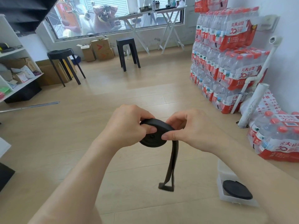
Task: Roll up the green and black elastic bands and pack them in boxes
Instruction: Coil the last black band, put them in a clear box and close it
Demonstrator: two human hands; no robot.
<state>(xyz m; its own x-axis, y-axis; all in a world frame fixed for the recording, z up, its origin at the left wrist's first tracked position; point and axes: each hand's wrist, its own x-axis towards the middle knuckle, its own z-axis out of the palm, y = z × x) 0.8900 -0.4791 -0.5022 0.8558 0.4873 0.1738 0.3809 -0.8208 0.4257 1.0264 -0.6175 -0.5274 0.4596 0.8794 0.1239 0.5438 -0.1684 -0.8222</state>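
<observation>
Black elastic band (152,136), mostly wound into a flat coil, sits between my two hands just below the middle of the frame, held up above the wooden floor (145,88). My left hand (127,125) grips the coil from the left, thumb pressed on its flat face near the centre and fingers curled behind it. My right hand (192,130) pinches the coil's right edge, thumb on the near side and fingers curled over the top, right where the unwound strip leaves the roll. That loose tail (171,165) hangs straight down from under my right thumb as a doubled strip; its bottom end is blurred, and I cannot tell whether it touches the floor.

At the lower right of the frame a clear plastic box (222,172) lies on the floor, with a second black coil (237,189) lying flat inside it.

Shrink-wrapped packs of water bottles (226,62) with red caps are stacked against the wall at the upper right, and one more pack (275,136) lies on the floor at the right edge. A round black stool (60,54) and a square black stool (125,41) stand in the upper part of the frame below the window, with cardboard cartons (100,49) between them. A white shelf unit (21,65) fills the left edge.
</observation>
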